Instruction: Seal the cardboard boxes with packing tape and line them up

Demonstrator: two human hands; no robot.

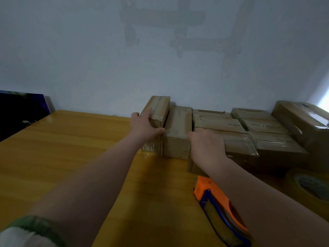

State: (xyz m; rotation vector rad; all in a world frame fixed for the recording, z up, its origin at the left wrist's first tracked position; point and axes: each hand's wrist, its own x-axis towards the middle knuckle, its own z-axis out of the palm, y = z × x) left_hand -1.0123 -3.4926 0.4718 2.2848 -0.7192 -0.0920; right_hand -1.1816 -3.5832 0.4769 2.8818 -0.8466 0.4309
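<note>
Lineup stage, I'd judge: every cardboard box in view shows tape. Left hand (146,126) lies spread against the near top corner of the end box (158,109), index finger up its left face and thumb across the front edge. Fingers are straight, not wrapped, so it reads as a push, not a carry. End box stands taller than the neighbour box (178,132), just beside it at the left end of the rows along the wall (89,59).

Right hand (207,146) rests palm down, fingers relaxed, on the front-row box (238,143), probably bracing the group against the shove from the left.

Tape dispenser (220,207) lies on the table (71,148) under the right forearm, with the tape roll (311,186) at far right. Both are in reach, neither in use. End box looks slightly skewed to the row and likely needs squaring, though the wide lens may exaggerate that.
</note>
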